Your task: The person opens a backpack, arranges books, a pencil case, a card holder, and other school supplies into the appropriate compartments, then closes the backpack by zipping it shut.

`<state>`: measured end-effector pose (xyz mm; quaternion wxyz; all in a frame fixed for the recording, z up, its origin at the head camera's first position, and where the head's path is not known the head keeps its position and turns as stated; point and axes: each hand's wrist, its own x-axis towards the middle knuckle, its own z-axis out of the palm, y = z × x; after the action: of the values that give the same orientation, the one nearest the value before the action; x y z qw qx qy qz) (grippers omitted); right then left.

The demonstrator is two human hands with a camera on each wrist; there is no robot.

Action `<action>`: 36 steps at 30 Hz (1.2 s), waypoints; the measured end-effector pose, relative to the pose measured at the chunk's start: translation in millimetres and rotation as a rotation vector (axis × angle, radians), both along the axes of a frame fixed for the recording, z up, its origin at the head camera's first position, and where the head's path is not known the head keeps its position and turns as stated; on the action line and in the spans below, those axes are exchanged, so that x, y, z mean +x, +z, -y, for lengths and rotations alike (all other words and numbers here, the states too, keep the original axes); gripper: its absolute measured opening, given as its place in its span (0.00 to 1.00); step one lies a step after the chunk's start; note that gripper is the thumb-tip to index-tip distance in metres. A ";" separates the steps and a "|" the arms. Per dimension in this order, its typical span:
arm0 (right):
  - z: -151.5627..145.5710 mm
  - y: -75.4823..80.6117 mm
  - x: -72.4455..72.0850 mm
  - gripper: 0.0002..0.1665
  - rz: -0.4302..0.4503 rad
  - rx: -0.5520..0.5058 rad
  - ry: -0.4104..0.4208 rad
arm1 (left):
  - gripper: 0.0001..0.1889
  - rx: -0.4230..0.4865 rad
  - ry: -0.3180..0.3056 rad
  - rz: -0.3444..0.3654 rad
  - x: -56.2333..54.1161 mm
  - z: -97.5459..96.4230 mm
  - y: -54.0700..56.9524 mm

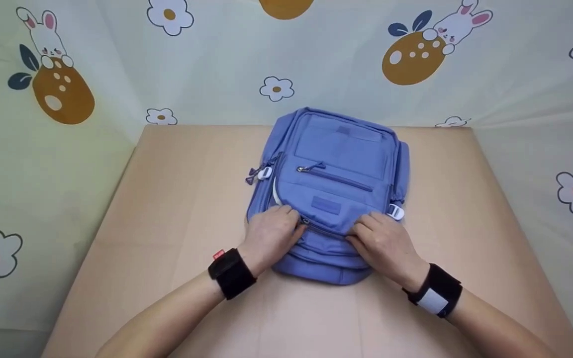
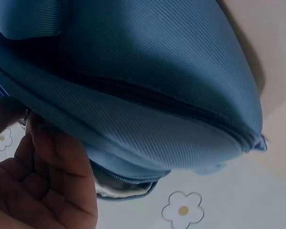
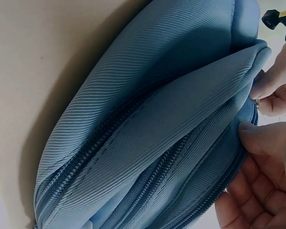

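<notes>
A blue backpack (image 1: 343,149) lies on its back with its front pockets facing up. Near the lower front pocket, my left hand (image 1: 272,231) pinches the metal zipper pull (image 1: 304,220) between thumb and curled fingers; in the left wrist view a bit of that metal shows at the fingertips. Farther right along the same zipper, my right hand (image 1: 386,243) grips the pocket's edge, thumb pressed on the cloth in the right wrist view. At the left end the pocket gapes, showing pale lining (image 2: 124,185).
The backpack rests on a light brown tabletop (image 1: 167,209), close to its back edge. Printed cloth (image 1: 217,69) with rabbits and flowers hangs behind and on both sides. White buckles (image 1: 396,212) sit on the bag's sides. A short zipper (image 1: 336,179) crosses its upper front.
</notes>
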<state>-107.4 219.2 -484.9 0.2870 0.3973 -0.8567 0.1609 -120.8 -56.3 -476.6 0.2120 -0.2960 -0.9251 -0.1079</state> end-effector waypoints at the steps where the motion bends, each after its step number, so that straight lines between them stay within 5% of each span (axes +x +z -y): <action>1: 0.0 0.0 0.2 0.07 0.007 -0.002 -0.001 | 0.12 0.023 -0.011 0.017 -0.4 0.5 0.3; 9: -2.1 -1.1 0.4 0.07 0.015 0.013 -0.008 | 0.02 0.185 -0.114 0.180 -3.9 10.4 5.8; 16: -3.3 -4.3 -0.6 0.07 0.011 0.021 -0.011 | 0.03 0.249 -0.135 0.260 -4.2 13.3 7.6; 21: -4.4 -3.8 -0.5 0.08 -0.006 0.038 -0.013 | 0.01 0.266 -0.141 0.268 -6.2 28.0 8.0; 27: -4.6 -1.7 -0.2 0.09 -0.025 0.039 -0.007 | 0.05 0.325 -0.069 0.278 -17.1 51.3 9.8; 36: -0.2 2.8 -1.0 0.07 0.036 0.057 -0.016 | 0.03 0.301 -0.069 0.273 -23.1 53.0 9.7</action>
<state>-108.4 219.4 -482.1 0.2612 0.3955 -0.8691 0.1414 -144.0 -109.2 -466.9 0.1229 -0.2751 -0.9079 -0.2913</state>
